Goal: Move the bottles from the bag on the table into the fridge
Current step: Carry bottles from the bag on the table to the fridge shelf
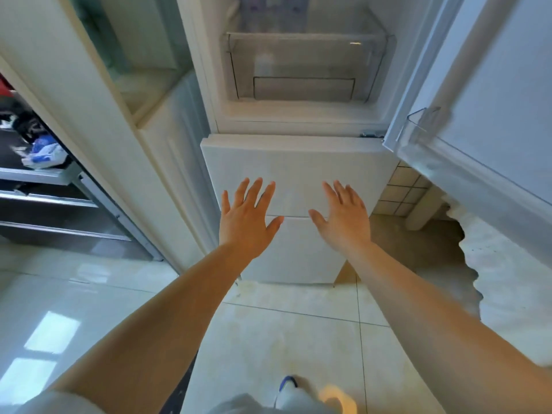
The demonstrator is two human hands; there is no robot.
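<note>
Left hand (249, 218) & right hand (343, 218): each grip spread, empty, before open fridge (301, 115); no bottles visible, handling can't be judged.

My one camera sits on my head, facing forward and steeply down. It looks along both my outstretched arms, close to the open white fridge (298, 171) just beyond my spread fingers.

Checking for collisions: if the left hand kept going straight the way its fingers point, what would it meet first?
Probably the closed white lower door of the fridge: the left hand is open, fingers aimed at it. Depth is unclear, so I cannot tell the gap.
</note>
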